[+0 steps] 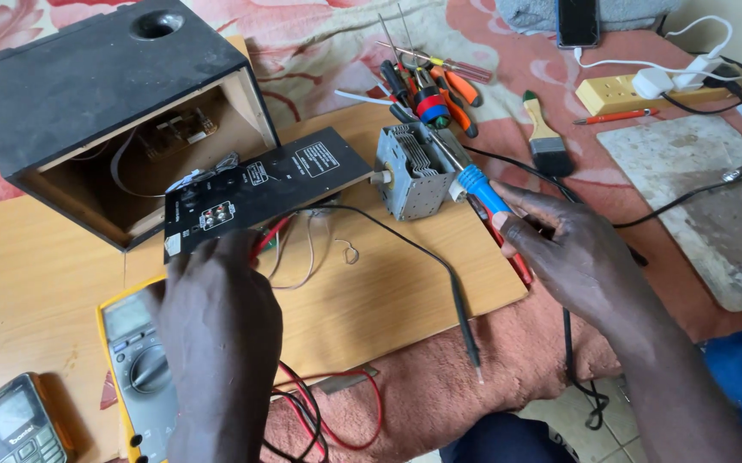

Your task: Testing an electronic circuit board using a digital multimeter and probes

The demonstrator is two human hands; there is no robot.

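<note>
My right hand (573,249) grips the blue handle of a soldering iron (481,190), whose tip rests against a grey metal finned block (411,170) on the wooden board (371,283). My left hand (217,317) presses the near edge of a black amplifier panel (264,184) with sockets, wired to the open black speaker box (109,111) behind it. Red and white wires (289,244) hang under the panel. A black probe lead (457,300) lies between my hands.
A yellow multimeter (131,360) and an old mobile phone (19,424) lie at lower left. Screwdrivers and pliers (435,86), a paintbrush (547,137), a power strip (645,86) and a grey slab (705,197) lie to the right on the pink cloth.
</note>
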